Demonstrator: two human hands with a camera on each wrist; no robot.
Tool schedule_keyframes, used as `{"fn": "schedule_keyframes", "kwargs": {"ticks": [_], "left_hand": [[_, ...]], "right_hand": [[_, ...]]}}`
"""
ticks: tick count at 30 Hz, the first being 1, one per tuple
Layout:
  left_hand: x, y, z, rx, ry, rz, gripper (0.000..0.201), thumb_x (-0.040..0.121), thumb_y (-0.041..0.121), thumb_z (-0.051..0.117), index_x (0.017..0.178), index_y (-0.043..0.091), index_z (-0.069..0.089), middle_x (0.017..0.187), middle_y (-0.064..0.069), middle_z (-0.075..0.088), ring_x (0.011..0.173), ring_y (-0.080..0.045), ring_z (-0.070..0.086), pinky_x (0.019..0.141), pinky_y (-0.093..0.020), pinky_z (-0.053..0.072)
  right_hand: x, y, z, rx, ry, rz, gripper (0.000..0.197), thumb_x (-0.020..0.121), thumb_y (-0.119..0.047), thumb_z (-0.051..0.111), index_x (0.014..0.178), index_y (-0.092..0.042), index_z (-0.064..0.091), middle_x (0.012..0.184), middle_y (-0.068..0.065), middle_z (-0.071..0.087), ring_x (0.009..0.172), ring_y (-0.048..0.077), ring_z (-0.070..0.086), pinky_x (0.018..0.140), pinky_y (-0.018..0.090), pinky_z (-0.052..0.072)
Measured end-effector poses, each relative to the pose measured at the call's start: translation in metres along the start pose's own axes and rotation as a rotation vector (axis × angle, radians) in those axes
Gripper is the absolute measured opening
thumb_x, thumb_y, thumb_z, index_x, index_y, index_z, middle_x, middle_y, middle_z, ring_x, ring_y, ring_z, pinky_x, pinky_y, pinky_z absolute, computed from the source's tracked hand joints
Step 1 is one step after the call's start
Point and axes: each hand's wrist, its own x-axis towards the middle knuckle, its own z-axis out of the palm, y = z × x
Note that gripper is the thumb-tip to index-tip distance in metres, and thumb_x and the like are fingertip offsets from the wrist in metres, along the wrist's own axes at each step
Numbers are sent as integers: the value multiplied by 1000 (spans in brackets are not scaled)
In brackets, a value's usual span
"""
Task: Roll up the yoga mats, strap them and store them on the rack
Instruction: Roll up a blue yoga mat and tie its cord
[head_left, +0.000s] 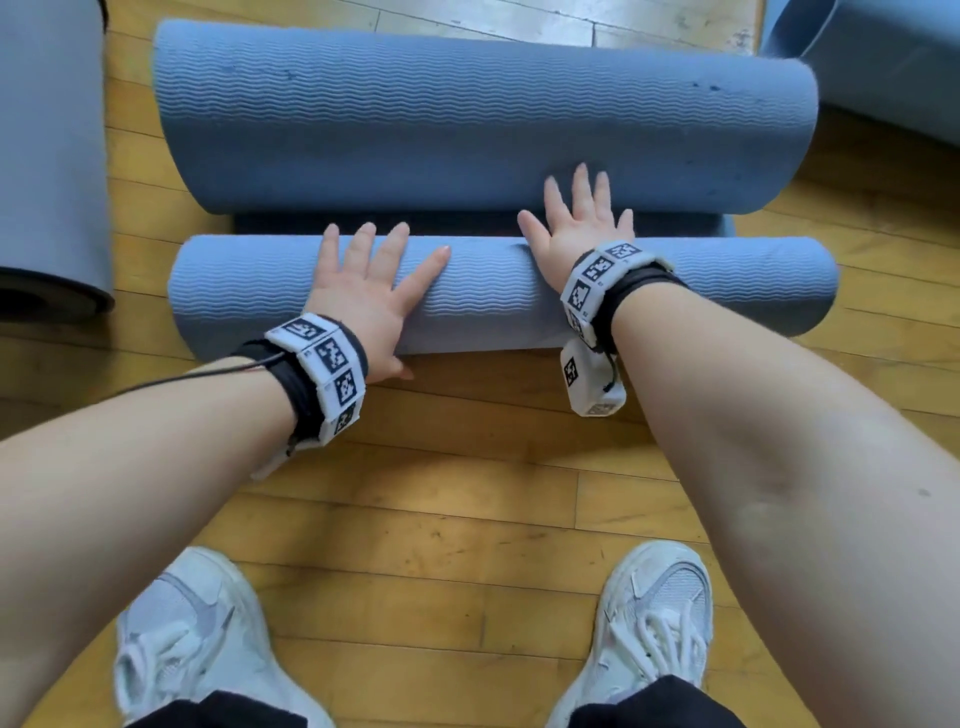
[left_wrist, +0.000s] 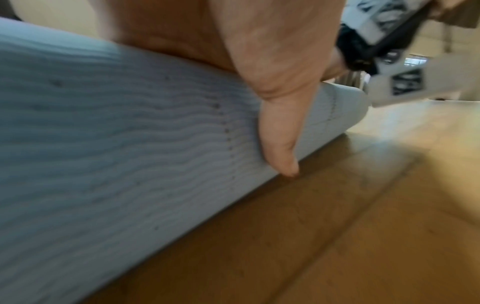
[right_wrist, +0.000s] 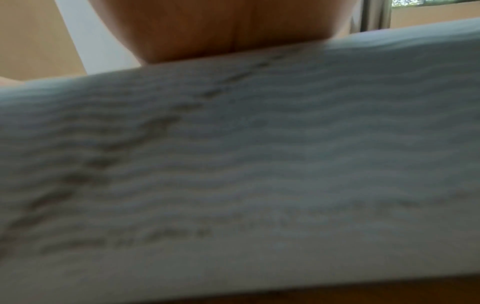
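The yoga mat (head_left: 498, 291), blue-grey with a wavy ribbed face, lies on a floor (head_left: 441, 493) of yellowish wooden boards, scuffed in places. Its near part is wound into a roll lying crosswise in front of the person; beyond it the rest of the mat (head_left: 483, 124) humps up in a broad loose curve, and a dark strip (head_left: 363, 222) shows between the two.

The left hand (head_left: 363, 291) lies flat on top of the roll with fingers spread wide, holding nothing. The left wrist view shows its thumb (left_wrist: 280, 135) pointing down the near side of the roll, tip close to the boards. The right hand (head_left: 582, 223) is also splayed, palm down, reaching over the roll with fingertips on the raised part of the mat.

The right wrist view is blurred: only the ribbed mat surface (right_wrist: 259, 164), the underside of the hand, a pale wall and part of a window frame (right_wrist: 376, 14) at the top right can be made out. The left wrist view is soft as well.

A second rolled mat (head_left: 47, 182) lies at the left, cut off by the frame edge, its dark end facing the viewer. Another blue-grey mat (head_left: 893, 62) is cut off at the top right. Both wrists carry bands of black-and-white marker tiles (head_left: 327, 364). Two white trainers (head_left: 197, 639) stand on the boards near the bottom edge.
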Motion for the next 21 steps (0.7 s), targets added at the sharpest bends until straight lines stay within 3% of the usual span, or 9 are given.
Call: {"fn": "schedule_keyframes", "kwargs": {"ticks": [2, 4, 7, 10, 12, 15, 21], "left_hand": [[12, -5, -3, -2, -8, -8, 124, 69, 68, 68, 145, 36, -25, 159, -11, -4, 145, -36, 3, 116, -56, 2], [22, -11, -10, 0, 0, 14, 126, 64, 69, 71, 147, 37, -18, 156, -13, 11, 140, -35, 19, 115, -50, 16], [29, -17, -21, 14, -10, 41, 125, 60, 71, 73, 148, 38, -9, 140, -11, 35, 122, -31, 41, 99, -42, 36], [30, -17, -26, 17, -22, 43, 121, 60, 68, 75, 147, 38, -4, 131, -9, 41, 115, -31, 47, 92, -41, 40], [29, -16, -28, 14, -24, 34, 120, 60, 65, 76, 147, 39, -3, 132, -8, 42, 114, -31, 47, 93, -41, 41], [21, -15, -32, -3, -40, 45, 117, 61, 64, 75, 146, 39, -2, 132, -6, 42, 114, -30, 47, 92, -41, 42], [-12, -4, -24, 3, -119, 166, 118, 60, 71, 69, 144, 36, -6, 129, -4, 44, 109, -28, 50, 87, -39, 45]], "right_hand": [[-5, 0, 2, -20, 56, -57, 65, 98, -58, 17, 154, -26, 8, 162, 5, -7, 148, 22, -12, 119, 50, 1], [-12, 5, 2, -53, 79, -151, 69, 95, -63, 20, 154, -29, 9, 162, 2, -6, 148, 21, -10, 119, 50, 1], [-25, 20, 2, -204, 10, -287, 93, 81, -78, 37, 153, -33, 1, 162, 0, 3, 148, 22, -1, 118, 51, -2], [-28, 27, 3, -342, -11, -346, 120, 66, -70, 69, 152, -31, -5, 159, 3, 13, 146, 26, 10, 119, 52, 3], [-26, 25, 1, -344, 25, -349, 121, 64, -61, 78, 152, -31, 2, 156, 2, 20, 143, 25, 19, 118, 49, 11], [-29, 23, -2, -323, 53, -378, 114, 61, -56, 80, 150, -30, 14, 150, 0, 30, 137, 24, 30, 114, 45, 22], [-67, 30, -3, -344, -56, -467, 106, 64, -59, 76, 147, -28, 17, 145, -1, 36, 131, 24, 38, 109, 43, 31]]}}
